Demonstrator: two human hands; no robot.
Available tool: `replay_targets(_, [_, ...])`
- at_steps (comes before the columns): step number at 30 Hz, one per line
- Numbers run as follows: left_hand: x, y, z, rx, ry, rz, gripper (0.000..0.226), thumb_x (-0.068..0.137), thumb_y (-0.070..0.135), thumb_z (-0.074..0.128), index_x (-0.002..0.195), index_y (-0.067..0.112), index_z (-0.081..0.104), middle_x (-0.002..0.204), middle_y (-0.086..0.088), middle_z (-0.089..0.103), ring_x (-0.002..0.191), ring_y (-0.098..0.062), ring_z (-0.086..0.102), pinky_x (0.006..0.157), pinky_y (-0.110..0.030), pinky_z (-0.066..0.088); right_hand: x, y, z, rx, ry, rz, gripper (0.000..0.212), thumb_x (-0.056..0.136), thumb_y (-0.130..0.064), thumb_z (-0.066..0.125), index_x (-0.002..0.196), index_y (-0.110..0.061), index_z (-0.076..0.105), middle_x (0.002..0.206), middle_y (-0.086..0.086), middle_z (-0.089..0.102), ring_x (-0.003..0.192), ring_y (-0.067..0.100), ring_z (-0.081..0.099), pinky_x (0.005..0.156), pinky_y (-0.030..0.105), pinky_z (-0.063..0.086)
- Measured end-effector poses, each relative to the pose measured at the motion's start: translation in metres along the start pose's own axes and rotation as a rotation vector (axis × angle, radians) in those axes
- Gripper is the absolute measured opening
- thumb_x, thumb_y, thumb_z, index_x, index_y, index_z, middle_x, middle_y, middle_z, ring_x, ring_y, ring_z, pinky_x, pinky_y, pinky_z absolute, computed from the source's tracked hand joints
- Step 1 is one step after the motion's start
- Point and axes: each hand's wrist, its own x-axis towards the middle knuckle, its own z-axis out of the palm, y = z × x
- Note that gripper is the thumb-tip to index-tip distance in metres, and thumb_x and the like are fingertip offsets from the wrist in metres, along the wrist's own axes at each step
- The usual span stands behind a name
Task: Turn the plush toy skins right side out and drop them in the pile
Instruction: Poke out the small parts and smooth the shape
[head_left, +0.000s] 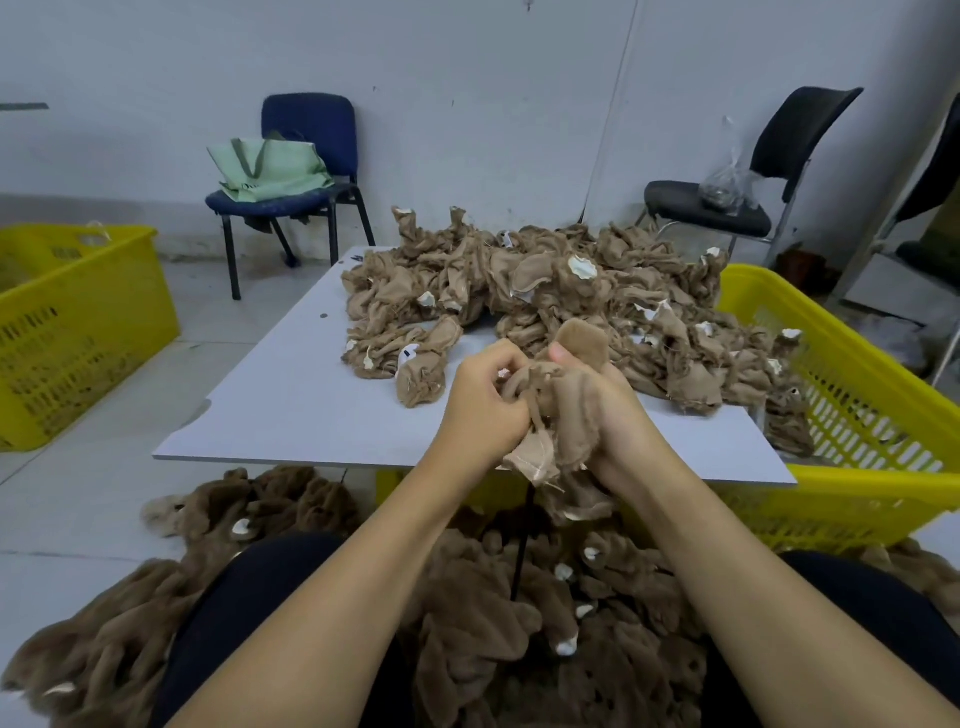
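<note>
Head view: heap of inside-out skins (545, 291) on surface (291, 410) beyond both hands; yellow basket (852, 395) to right. Left hand (485, 410) and right hand (613, 415) curled, gripping one plush skin (550, 415) between them.

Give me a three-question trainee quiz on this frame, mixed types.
1. True or false: both hands grip the same plush skin.
2. Where do the fuzzy, already turned skins lie? A) on the blue chair B) on the floor by the person's legs C) on the black chair
3. Fill in: the green bag sits on the ___ chair.

Key
1. True: left hand and right hand both hold it above the table's near edge.
2. B, the floor pile.
3. Blue chair.
</note>
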Motion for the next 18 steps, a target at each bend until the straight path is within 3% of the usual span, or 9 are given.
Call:
replay_targets(2, [0.002, -0.006, 0.000, 0.043, 0.094, -0.007, 0.028, 0.083, -0.011, 0.064, 0.065, -0.002, 0.045, 0.062, -0.005, 0.046, 0.058, -0.005, 0.037, 0.055, -0.020, 0.032, -0.002, 0.001, 0.001, -0.125, -0.051, -0.077, 0.018, 0.097, -0.022, 0.065, 0.104, -0.005, 0.066, 0.088, 0.013, 0.073, 0.084, 0.025, 0.073, 0.070, 0.033, 0.059])
replay_targets(5, [0.003, -0.010, 0.003, 0.069, 0.208, -0.069, 0.037, 0.079, -0.013, 0.062, 0.060, 0.011, 0.039, 0.060, 0.004, 0.044, 0.056, -0.005, 0.036, 0.053, -0.020, 0.032, -0.005, 0.002, 0.000, -0.250, -0.077, -0.128, 0.025, 0.096, -0.027, 0.064, 0.105, -0.004, 0.070, 0.099, 0.016, 0.075, 0.097, 0.027, 0.073, 0.083, 0.034, 0.059])
replay_targets(8, [0.008, -0.003, 0.013, 0.051, 0.227, -0.180, 0.031, 0.080, -0.012, 0.063, 0.062, 0.011, 0.054, 0.060, 0.005, 0.051, 0.059, -0.005, 0.042, 0.056, -0.022, 0.036, 0.004, -0.004, -0.001, -0.290, 0.045, -0.190, 0.011, 0.100, -0.022, 0.061, 0.108, -0.015, 0.063, 0.093, 0.002, 0.074, 0.088, 0.013, 0.073, 0.071, 0.023, 0.056])
replay_targets(11, [0.018, 0.013, 0.011, -0.113, 0.004, -0.280, 0.015, 0.086, -0.007, 0.069, 0.075, 0.002, 0.069, 0.068, 0.002, 0.063, 0.069, -0.005, 0.058, 0.063, -0.016, 0.047, 0.014, -0.015, -0.007, -0.126, 0.163, -0.103, 0.008, 0.102, -0.023, 0.056, 0.096, -0.017, 0.058, 0.081, -0.001, 0.065, 0.073, 0.012, 0.065, 0.067, 0.025, 0.051])
replay_targets(14, [0.017, 0.016, -0.002, -0.285, -0.200, -0.414, 0.016, 0.098, 0.002, 0.059, 0.092, 0.006, 0.074, 0.085, -0.007, 0.071, 0.085, -0.020, 0.067, 0.080, -0.037, 0.054, 0.016, -0.017, -0.012, -0.017, 0.132, -0.054, 0.022, 0.105, -0.022, 0.051, 0.084, -0.016, 0.055, 0.061, -0.005, 0.063, 0.054, 0.008, 0.062, 0.051, 0.022, 0.050])
replay_targets(16, [0.012, 0.011, -0.015, -0.378, -0.299, -0.485, 0.018, 0.100, 0.003, 0.055, 0.105, 0.008, 0.072, 0.099, -0.013, 0.071, 0.094, -0.029, 0.065, 0.084, -0.045, 0.055, 0.014, -0.015, -0.012, 0.054, 0.128, 0.003, 0.025, 0.106, -0.022, 0.047, 0.086, -0.013, 0.058, 0.066, 0.001, 0.063, 0.055, 0.013, 0.063, 0.050, 0.024, 0.051])
replay_targets(18, [0.008, 0.006, -0.022, -0.457, -0.404, -0.487, 0.023, 0.098, 0.000, 0.058, 0.117, 0.009, 0.069, 0.108, -0.008, 0.072, 0.097, -0.025, 0.069, 0.077, -0.035, 0.058, 0.012, -0.014, -0.011, 0.098, 0.122, 0.047, 0.027, 0.106, -0.023, 0.046, 0.085, -0.013, 0.059, 0.070, 0.004, 0.062, 0.060, 0.016, 0.062, 0.054, 0.026, 0.051])
